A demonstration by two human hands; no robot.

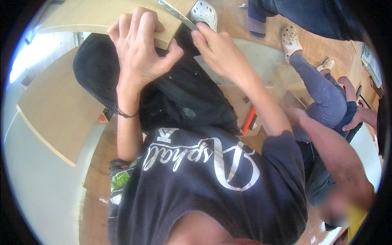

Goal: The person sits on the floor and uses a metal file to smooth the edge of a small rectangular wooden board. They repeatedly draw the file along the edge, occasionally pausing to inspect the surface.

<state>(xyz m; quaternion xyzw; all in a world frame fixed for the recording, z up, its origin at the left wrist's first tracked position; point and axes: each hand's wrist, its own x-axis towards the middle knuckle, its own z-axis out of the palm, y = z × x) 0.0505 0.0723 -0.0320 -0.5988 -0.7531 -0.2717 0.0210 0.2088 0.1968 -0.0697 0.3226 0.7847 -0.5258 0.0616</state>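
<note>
A pale wooden board with a thick edge lies across my raised thigh in dark trousers. My left hand is at its near corner, with bent fingers over the top and the thumb beside the end edge. My right hand grips one end of a narrow, flat metal tool, possibly a file, smeared with whitish matter. The tool slants up and left over the board's right edge. Its far end is cut off by the top of the picture.
At left, another curved wooden panel lies over a grey-white sheet. An orange-handled tool lies to the right of my leg. Co-workers sit close on the right, one's bare arm near my right elbow. A white clog is beyond the board.
</note>
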